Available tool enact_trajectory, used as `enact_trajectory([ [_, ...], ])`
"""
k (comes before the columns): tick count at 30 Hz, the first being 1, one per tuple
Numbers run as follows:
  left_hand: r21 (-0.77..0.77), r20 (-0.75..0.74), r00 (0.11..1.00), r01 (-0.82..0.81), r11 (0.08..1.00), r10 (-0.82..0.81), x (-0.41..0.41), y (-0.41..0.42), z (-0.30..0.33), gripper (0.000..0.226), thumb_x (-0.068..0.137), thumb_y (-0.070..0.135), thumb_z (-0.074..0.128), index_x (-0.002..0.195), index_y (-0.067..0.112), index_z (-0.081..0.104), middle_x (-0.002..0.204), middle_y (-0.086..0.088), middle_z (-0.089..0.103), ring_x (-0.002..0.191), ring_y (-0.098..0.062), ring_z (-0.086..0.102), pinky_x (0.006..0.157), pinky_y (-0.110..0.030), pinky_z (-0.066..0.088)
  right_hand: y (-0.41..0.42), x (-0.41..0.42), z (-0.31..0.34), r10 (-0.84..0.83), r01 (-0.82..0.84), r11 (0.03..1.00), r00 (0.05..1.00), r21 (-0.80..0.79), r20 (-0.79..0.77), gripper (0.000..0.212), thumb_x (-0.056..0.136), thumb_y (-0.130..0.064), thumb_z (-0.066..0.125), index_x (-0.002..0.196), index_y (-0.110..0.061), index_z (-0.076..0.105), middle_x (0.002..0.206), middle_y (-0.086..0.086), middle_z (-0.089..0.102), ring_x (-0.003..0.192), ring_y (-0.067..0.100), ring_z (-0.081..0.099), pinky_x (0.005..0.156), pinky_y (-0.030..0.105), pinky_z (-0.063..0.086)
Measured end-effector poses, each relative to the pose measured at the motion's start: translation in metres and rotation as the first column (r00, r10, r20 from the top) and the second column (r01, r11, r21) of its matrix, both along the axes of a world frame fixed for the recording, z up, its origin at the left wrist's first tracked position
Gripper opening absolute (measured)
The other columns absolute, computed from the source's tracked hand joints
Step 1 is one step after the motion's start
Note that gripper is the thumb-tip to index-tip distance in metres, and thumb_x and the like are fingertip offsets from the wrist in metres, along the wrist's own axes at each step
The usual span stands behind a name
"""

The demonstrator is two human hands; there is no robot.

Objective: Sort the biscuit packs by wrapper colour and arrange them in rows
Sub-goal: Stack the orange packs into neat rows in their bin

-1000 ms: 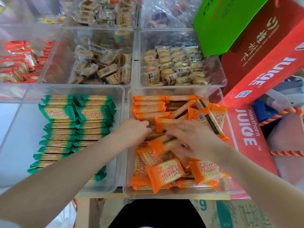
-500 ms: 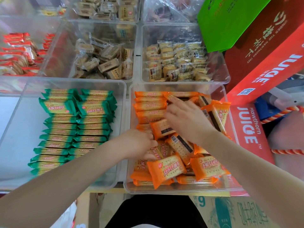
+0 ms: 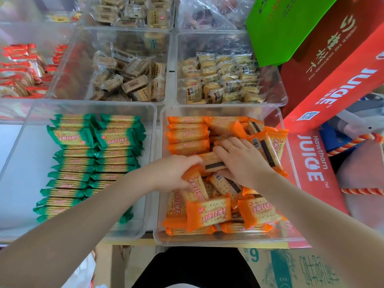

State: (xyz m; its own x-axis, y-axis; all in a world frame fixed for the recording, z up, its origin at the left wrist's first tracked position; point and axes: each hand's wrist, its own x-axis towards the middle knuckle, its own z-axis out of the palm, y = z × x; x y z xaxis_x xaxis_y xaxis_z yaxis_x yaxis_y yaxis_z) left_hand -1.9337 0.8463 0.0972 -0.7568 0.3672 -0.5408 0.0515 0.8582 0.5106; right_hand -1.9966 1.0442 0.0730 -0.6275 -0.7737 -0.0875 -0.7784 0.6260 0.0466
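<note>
Two hands work inside the clear bin (image 3: 276,113) of orange biscuit packs (image 3: 208,214). Left hand (image 3: 172,173) curls round one orange pack (image 3: 194,183), tilted, near bin centre. Right hand (image 3: 242,161) lies just beside it, fingers bent over a pack with a dark stripe (image 3: 212,163); it looks like a grip, though the underside is hidden. Far-left corner of the bin: four orange packs stacked in a row (image 3: 188,135). Remainder lies jumbled. Adjacent bin to the left (image 3: 25,121) holds green packs (image 3: 93,154) in two neat rows. Behind: bins of tan packs (image 3: 128,80). Red juice cartons (image 3: 340,84) stand to the right.
</note>
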Motion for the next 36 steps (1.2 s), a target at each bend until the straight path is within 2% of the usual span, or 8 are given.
enact_trajectory([
  [3,0.103,-0.179,0.971,-0.139,0.985,0.156,-0.003,-0.013,0.012,0.046,0.085,0.031,0.065,0.125,0.033,0.042,0.114,0.012,0.05,0.102,-0.007,0.051,0.084,-0.025,0.044,0.007,-0.007,0.01,-0.083,0.079,0.996,0.992,-0.045,-0.099,0.062,0.054,-0.043,0.082,0.104,-0.011,0.064,0.097,0.008,0.063,0.087,0.03,0.06,0.073,0.037,0.05],
  [8,0.248,-0.352,0.819,-0.386,0.889,0.453,-0.013,-0.017,0.01,0.031,0.083,0.031,0.067,0.1,0.029,0.041,0.083,0.015,0.052,0.071,-0.004,0.053,0.062,-0.022,0.044,0.006,-0.022,0.026,-0.3,0.301,0.953,0.939,-0.02,-0.169,0.058,0.06,-0.04,0.082,0.101,-0.006,0.059,0.097,0.015,0.06,0.089,0.035,0.058,0.072,0.039,0.049],
  [11,0.186,-0.447,0.774,-0.411,0.893,0.449,-0.022,-0.012,0.003,0.03,0.083,0.028,0.067,0.095,0.025,0.04,0.084,0.01,0.052,0.072,-0.012,0.053,0.062,-0.029,0.043,-0.003,-0.026,0.026,-0.317,0.326,0.945,0.933,0.032,-0.168,0.06,0.074,-0.043,0.072,0.117,-0.008,0.049,0.119,0.014,0.053,0.108,0.034,0.051,0.086,0.039,0.043],
  [19,0.058,-0.603,0.743,-0.321,0.945,0.289,-0.033,0.001,-0.007,0.032,0.083,0.032,0.066,0.086,0.02,0.037,0.081,0.008,0.049,0.072,-0.013,0.048,0.057,-0.027,0.03,-0.012,-0.036,0.023,-0.335,0.337,0.941,0.94,0.02,-0.066,0.061,0.083,-0.037,0.064,0.132,-0.012,0.038,0.134,0.009,0.041,0.124,0.03,0.037,0.099,0.038,0.033],
  [24,0.147,-0.65,0.696,-0.277,0.949,0.304,-0.04,0.002,-0.013,0.035,0.08,0.033,0.068,0.079,0.016,0.038,0.077,0.006,0.045,0.067,-0.016,0.048,0.055,-0.027,0.032,-0.004,-0.031,0.031,-0.17,0.186,0.952,0.982,-0.242,0.087,0.063,0.074,-0.011,0.052,0.136,-0.01,0.044,0.142,0.01,0.042,0.134,0.032,0.032,0.107,0.049,0.022],
  [29,0.255,-0.691,0.671,-0.12,0.959,0.268,-0.041,0.006,-0.012,0.024,0.081,0.032,0.064,0.083,0.014,0.048,0.084,0.007,0.051,0.072,-0.011,0.05,0.058,-0.031,0.046,-0.01,-0.027,0.03,-0.051,0.061,0.982,0.997,-0.181,0.058,0.042,0.085,-0.017,0.062,0.126,-0.007,0.054,0.113,0.013,0.064,0.106,0.035,0.059,0.087,0.044,0.045],
  [33,0.335,-0.694,0.596,-0.23,0.914,0.404,-0.033,0.0,-0.011,0.023,0.084,0.014,0.065,0.104,0.008,0.054,0.101,0.008,0.046,0.092,-0.002,0.043,0.08,-0.017,0.04,0.0,-0.023,0.039,-0.245,0.255,0.95,0.967,-0.18,0.074,0.04,0.093,-0.025,0.052,0.13,-0.015,0.044,0.106,0.006,0.063,0.088,0.031,0.061,0.058,0.03,0.037],
  [36,0.187,-0.644,0.733,-0.127,0.974,0.219,-0.02,-0.007,-0.012,0.01,0.084,0.014,0.065,0.09,0.011,0.057,0.089,0.006,0.052,0.079,-0.011,0.051,0.07,-0.029,0.048,0.01,-0.02,0.036,-0.329,0.336,0.929,0.942,-0.156,0.065,0.035,0.089,-0.025,0.055,0.121,-0.013,0.05,0.106,0.008,0.058,0.083,0.032,0.061,0.056,0.028,0.037],
])
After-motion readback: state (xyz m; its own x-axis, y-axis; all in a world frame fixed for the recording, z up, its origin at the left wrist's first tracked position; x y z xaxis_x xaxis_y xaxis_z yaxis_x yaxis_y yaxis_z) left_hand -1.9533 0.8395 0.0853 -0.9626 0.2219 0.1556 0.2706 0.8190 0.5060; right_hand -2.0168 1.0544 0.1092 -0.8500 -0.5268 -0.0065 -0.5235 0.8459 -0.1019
